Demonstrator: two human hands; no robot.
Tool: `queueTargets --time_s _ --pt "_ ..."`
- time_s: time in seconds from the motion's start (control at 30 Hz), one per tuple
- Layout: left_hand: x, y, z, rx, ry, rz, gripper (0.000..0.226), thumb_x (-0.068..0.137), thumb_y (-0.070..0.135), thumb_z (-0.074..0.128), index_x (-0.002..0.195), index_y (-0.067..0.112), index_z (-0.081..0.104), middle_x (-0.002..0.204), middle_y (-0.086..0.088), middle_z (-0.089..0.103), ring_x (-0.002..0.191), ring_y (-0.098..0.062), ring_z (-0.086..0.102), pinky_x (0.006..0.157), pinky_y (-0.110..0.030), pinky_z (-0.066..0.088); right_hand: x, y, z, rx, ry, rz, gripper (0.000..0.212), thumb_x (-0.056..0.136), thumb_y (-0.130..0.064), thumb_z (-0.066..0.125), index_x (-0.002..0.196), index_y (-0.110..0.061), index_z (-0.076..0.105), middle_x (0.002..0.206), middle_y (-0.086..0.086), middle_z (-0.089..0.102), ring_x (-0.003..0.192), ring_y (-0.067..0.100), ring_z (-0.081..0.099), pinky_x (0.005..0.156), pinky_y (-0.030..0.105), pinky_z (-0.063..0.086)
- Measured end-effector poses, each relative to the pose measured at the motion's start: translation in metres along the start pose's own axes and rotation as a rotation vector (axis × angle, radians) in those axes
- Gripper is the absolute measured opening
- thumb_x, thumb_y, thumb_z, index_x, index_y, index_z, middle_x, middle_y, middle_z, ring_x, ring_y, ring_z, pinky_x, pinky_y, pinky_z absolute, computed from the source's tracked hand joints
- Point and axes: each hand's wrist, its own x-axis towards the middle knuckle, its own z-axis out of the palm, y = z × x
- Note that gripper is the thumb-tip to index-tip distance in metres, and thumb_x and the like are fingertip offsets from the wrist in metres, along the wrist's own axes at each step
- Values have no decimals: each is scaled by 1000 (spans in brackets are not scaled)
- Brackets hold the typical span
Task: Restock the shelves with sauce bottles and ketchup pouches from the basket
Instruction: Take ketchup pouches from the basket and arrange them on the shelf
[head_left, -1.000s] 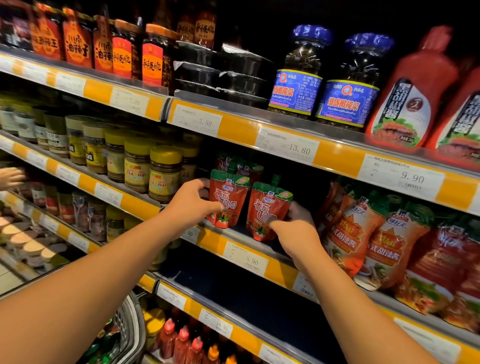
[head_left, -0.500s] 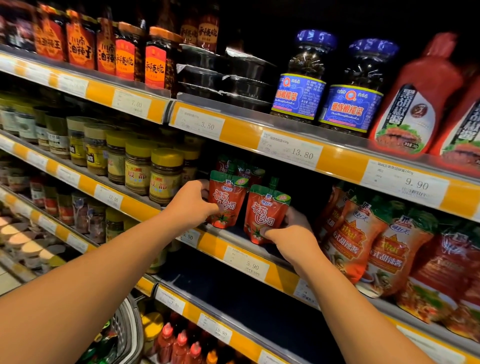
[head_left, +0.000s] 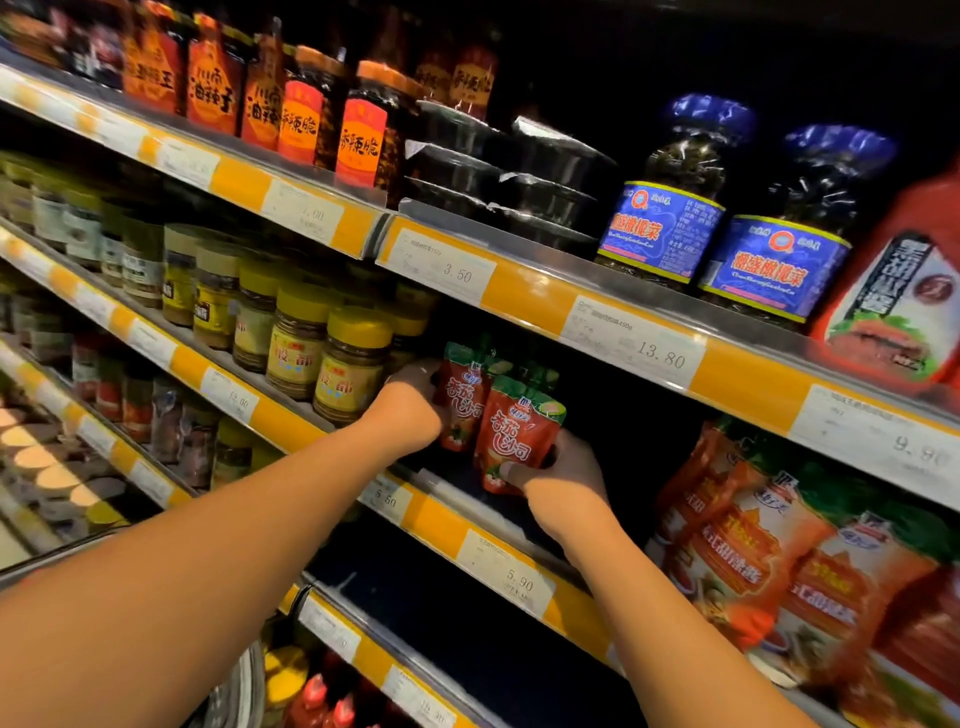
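Note:
Two red ketchup pouches with green tops stand upright on the middle shelf (head_left: 441, 514). My left hand (head_left: 410, 405) grips the left pouch (head_left: 462, 400) from its left side, fingers curled behind it. My right hand (head_left: 563, 475) pinches the lower right corner of the right pouch (head_left: 514, 431), thumb on its front. More pouches stand behind them in the dark. The rim of the wire basket (head_left: 249, 686) shows at the bottom left, under my left forearm.
Yellow-lidded jars (head_left: 353, 358) stand just left of the pouches. Large orange sauce bags (head_left: 753, 561) fill the shelf to the right. Blue-lidded jars (head_left: 670, 197) and a red squeeze bottle (head_left: 898, 291) sit above. Small red-capped bottles (head_left: 317, 696) stand on the lowest shelf.
Both hands have pushed the two pouches slightly deeper and closer together on the shelf. The camera has moved in and tilted.

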Motion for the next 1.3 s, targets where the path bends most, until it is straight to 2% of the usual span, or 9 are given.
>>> queueTargets --time_s 0.03,0.2,0.4,0.57,0.67,0.77,1.03,1.17,1.3 --pt "2 0 1 49 25 5 54 96 7 67 146 8 48 140 -17 61 131 -34 56 106 -32 45 4 1 3 -6 9 -11 43 78 -22 89 99 -40 56 99 -15 65 94 11 64 90 33 49" --pt "1 -3 4 223 190 -23 45 94 21 68 137 11 57 131 -18 65 121 -38 61 98 -39 51 21 5 15 -83 52 -63 36 79 -29 88 89 -40 55 94 -18 61 88 7 61 89 31 49" --pt "2 -3 10 342 127 34 45 90 38 72 127 14 63 123 -13 69 112 -35 66 94 -43 56 34 11 19 -142 42 -61 26 83 -36 84 78 -40 59 78 -25 60 72 -9 54 71 26 44" --pt "10 -3 13 526 144 7 24 98 24 59 117 13 69 119 -13 71 110 -35 67 90 -43 57 37 13 20 -168 36 -66 22 81 -41 84 81 -38 62 78 -24 60 77 -2 58 72 27 46" --pt "13 -1 16 561 139 -22 25 96 17 62 119 10 68 121 -15 71 114 -35 67 91 -44 58 38 14 20 -160 36 -63 19 82 -41 83 82 -35 64 80 -23 64 81 2 63 76 30 49" --pt "15 -1 19 570 139 -43 30 94 14 62 124 9 66 125 -16 69 117 -36 66 93 -47 58 38 16 19 -140 38 -65 19 84 -42 82 79 -34 65 77 -24 65 77 -3 61 67 24 45" --pt "18 0 22 501 122 -58 40 92 43 67 120 15 64 118 -12 70 109 -34 68 90 -45 59 42 15 21 -129 31 -32 17 86 -43 80 78 -35 67 78 -22 67 75 0 64 61 22 43" --pt "20 -1 25 590 133 -69 35 92 28 70 122 12 62 119 -14 70 111 -35 68 85 -41 59 45 15 20 -134 40 -22 15 85 -45 79 85 -34 70 82 -20 69 78 3 66 64 23 45" --pt "20 -1 28 667 141 -68 29 92 16 65 120 10 63 117 -16 71 110 -36 69 81 -41 57 45 13 21 -125 44 5 21 86 -46 79 73 -34 66 77 -22 67 75 2 65 61 22 43"
